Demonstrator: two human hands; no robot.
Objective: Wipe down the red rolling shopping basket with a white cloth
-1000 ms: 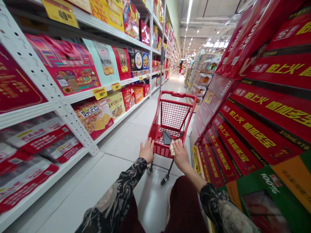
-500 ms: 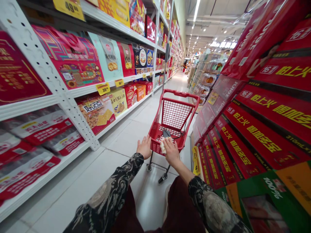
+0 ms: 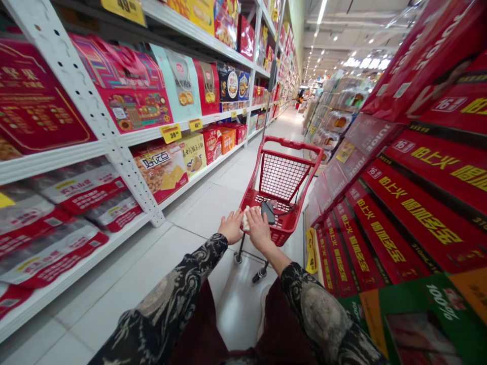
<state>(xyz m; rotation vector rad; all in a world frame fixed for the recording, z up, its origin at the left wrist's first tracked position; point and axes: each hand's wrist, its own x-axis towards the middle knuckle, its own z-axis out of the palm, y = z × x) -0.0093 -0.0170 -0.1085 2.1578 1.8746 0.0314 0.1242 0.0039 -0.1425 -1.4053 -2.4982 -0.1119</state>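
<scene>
A red plastic shopping cart [image 3: 286, 172] stands in front of me, its near rim within my reach. My right hand [image 3: 260, 231] presses a crumpled white cloth [image 3: 245, 219] onto the near left part of that rim. Just left of it, my left hand [image 3: 230, 227] lies against the cart's near left corner, fingers stretched out and holding nothing. Inside the basket lies a dark grey flat device [image 3: 268, 213] with a black cable. My palms and the underside of the cloth are hidden.
White shelving [image 3: 114, 167] with boxed snacks and bottle packs runs along the left. Stacked red drink cartons [image 3: 403, 208] rise close on the right, above a green carton [image 3: 411, 309]. A tiled aisle floor [image 3: 190, 203] leads forward past wrapped goods [image 3: 335, 119].
My right hand has slid left along the cart's rim with the cloth, now close beside my left hand. The left hand stays at the corner. The whole view has shifted slightly.
</scene>
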